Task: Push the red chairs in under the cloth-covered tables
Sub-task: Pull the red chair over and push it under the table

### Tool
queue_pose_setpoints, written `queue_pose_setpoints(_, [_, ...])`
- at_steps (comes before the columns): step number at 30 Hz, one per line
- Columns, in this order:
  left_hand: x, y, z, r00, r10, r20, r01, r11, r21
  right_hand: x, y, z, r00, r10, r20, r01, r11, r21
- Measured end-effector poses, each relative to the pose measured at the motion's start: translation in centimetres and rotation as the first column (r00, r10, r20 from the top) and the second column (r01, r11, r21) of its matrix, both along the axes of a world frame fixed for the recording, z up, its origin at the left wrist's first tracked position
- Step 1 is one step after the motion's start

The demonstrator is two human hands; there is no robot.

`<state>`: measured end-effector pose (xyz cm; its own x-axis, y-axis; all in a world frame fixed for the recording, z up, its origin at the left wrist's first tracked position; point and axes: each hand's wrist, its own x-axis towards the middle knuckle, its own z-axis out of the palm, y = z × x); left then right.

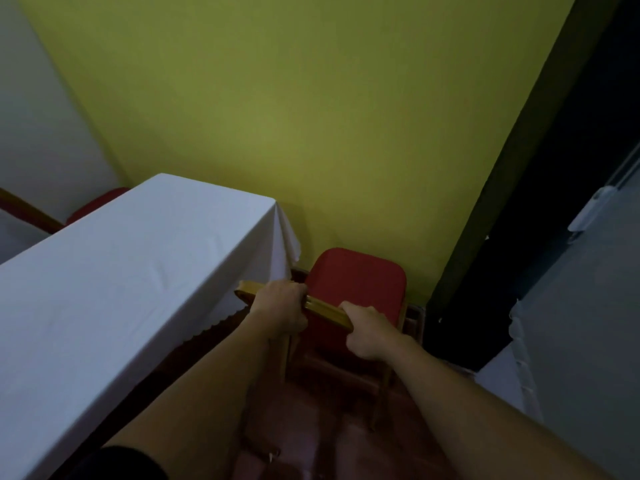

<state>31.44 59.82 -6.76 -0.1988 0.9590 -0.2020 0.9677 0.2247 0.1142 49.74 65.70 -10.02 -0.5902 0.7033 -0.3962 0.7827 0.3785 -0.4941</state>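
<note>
A red chair (358, 282) with a gold frame stands in front of me, right of the white cloth-covered table (114, 289), with its seat close to the yellow wall. The seat is outside the table's cloth edge. My left hand (281, 308) is shut on the gold top rail of the chair's back near its left end. My right hand (367, 330) grips the same rail near its right end. The chair's gold legs show below my forearms.
A second red chair (95, 206) shows behind the table at the far left. The yellow wall (311, 116) is just beyond the seat. A dark pillar (502, 254) and another white-covered table (581, 323) close in on the right. The floor is reddish tile (311, 438).
</note>
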Motion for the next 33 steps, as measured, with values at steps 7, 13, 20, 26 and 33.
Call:
queue_pose_setpoints(7, [-1.0, 2.6, 0.7, 0.993, -0.017, -0.116, 0.003, 0.992, -0.126, -0.3, 1.7, -0.1, 0.999, 0.041, -0.021, -0.042, 0.998, -0.042])
queue_pose_setpoints(13, [2.1, 2.5, 1.3, 0.985, -0.071, -0.159, 0.045, 0.986, -0.160, 2.0, 2.8, 0.1, 0.998, 0.056, 0.003, -0.055, 0.993, -0.103])
queue_pose_setpoints(20, [7.6, 1.2, 0.5, 0.994, -0.054, -0.099, 0.034, 0.981, -0.192, 6.1, 3.0, 0.5, 0.997, -0.010, 0.078, 0.023, 0.986, -0.166])
queue_pose_setpoints(26, [10.2, 0.7, 0.2, 0.963, -0.258, 0.073, 0.266, 0.952, -0.153, 11.3, 2.5, -0.2, 0.962, -0.235, 0.141, 0.231, 0.972, 0.042])
queue_pose_setpoints(33, [2.5, -2.4, -4.6, 0.890, -0.110, 0.442, 0.213, 0.959, -0.190, 13.1, -0.7, -1.8, 0.393, -0.890, -0.233, 0.728, 0.455, -0.513])
